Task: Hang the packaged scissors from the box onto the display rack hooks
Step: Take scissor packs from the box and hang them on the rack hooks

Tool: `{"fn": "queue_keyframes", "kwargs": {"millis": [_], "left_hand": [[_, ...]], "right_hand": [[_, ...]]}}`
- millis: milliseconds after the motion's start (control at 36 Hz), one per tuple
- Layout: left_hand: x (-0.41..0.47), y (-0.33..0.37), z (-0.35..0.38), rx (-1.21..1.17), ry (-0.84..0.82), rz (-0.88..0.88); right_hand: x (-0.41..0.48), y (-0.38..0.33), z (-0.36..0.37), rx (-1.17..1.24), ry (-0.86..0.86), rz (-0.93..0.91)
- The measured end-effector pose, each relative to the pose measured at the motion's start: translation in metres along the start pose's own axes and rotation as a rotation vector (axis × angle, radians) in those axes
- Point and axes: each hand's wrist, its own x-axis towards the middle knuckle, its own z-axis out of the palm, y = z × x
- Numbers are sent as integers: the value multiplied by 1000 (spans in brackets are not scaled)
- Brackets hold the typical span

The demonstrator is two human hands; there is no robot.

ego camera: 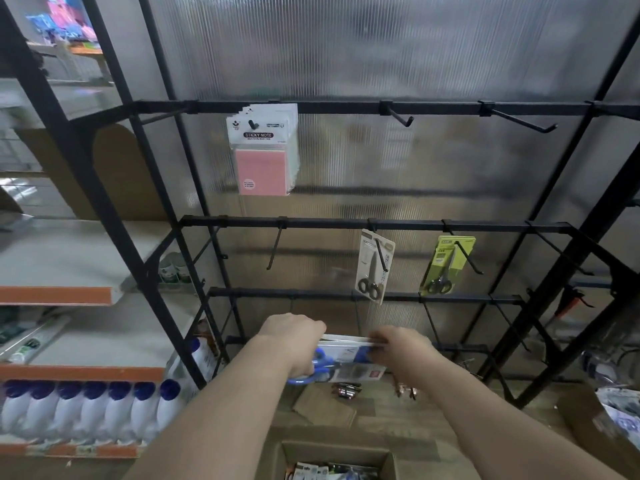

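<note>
Cardboard box (334, 451) holds what look like packaged scissors (311, 472).

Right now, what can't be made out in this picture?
Head view only.
1. The blue scissors pack: both ends covered by the left hand and right hand.
2. The box: contents cut off by the bottom edge.
3. The grey pack and green pack: print too small.
4. Behind the ribbed panel: only blurred shapes.

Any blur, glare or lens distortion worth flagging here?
Head view: wide-angle distortion bows the rack; motion blur softens the right hand and the scissors pack it shares with the left hand; the sticky notes label reads sharp; diffuse glare on the ribbed panel.
</note>
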Motion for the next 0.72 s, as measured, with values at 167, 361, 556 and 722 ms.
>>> {"fn": "queue_keyframes", "kwargs": {"millis": [167,361,556,722], "left_hand": [[-6,-24,14,-239,32,-84],[-14,-40,24,-623,92,-167],[-22,-45,33,-894,125,-178],[-31,-50,41,-1004,57,-170]], "right_hand": [[-1,14,-2,322,128,151],[1,-8,10,589,30,203],[6,-43,25,1118,-36,118],[1,-73,26,1304,37,107]]}}
